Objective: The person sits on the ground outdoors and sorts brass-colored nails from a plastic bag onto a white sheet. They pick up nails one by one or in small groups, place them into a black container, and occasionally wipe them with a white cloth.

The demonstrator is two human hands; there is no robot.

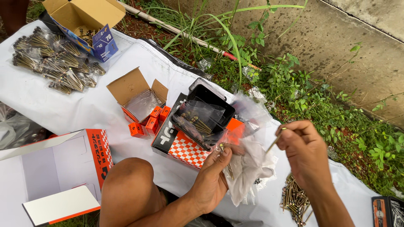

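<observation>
Right hand (306,145) pinches one long screw (275,141) near its head, fingers closed. Left hand (212,178) grips the mouth of a thin plastic bag (248,166), above the white sheet (84,105). Screw: light, stiff, sharp-tipped; best held mid-shank. Bag: limp, slippery.

Your white sheet (84,105) covers the ground. Your left hand (212,180) holds a clear plastic bag (248,164), and your right hand (305,151) pinches a brass-coloured screw (274,142). To the left sit small orange boxes (147,122) and a black tray (206,111) on an orange-and-white checkered box (185,149). Far left stands a brown-and-blue carton (90,25). Green weeds (303,92) grow on the right.
</observation>
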